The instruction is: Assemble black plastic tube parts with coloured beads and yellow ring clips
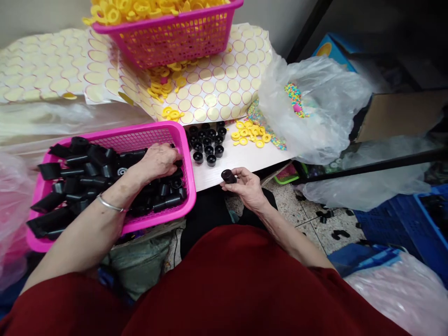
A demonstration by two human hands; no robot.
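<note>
My left hand (159,161) reaches into a pink basket (182,140) full of black plastic tubes (87,172); its fingers curl down among them, and what they grip is hidden. A silver bangle sits on that wrist. My right hand (247,184) hovers at the table's front edge, pinching one small black tube (228,176) between thumb and fingers. Just beyond it, a cluster of black tubes (207,141) stands upright on the white table (245,158), open ends up.
Loose yellow rings (250,133) lie right of the standing tubes. A second pink basket (175,37) of yellow rings sits at the back on sheets of round stickers (224,88). A clear bag (308,107) of coloured beads is at right; blue crates (406,224) stand on the floor.
</note>
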